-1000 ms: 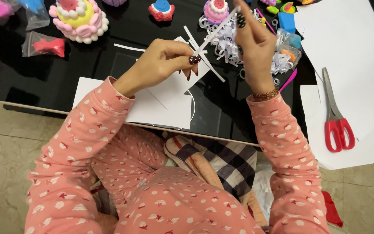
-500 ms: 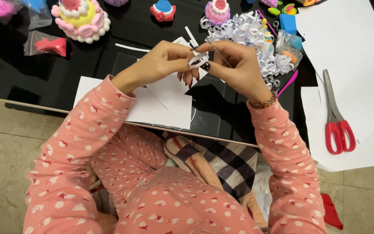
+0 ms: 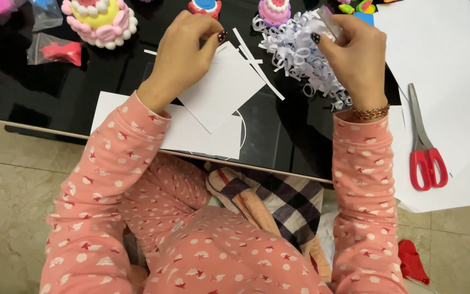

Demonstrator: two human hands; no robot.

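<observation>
hands have drawn apart; left hand is pinching the white paper sheet over the black surface; right hand is gripping a curled paper strip, now separated, above the curl pile.
</observation>
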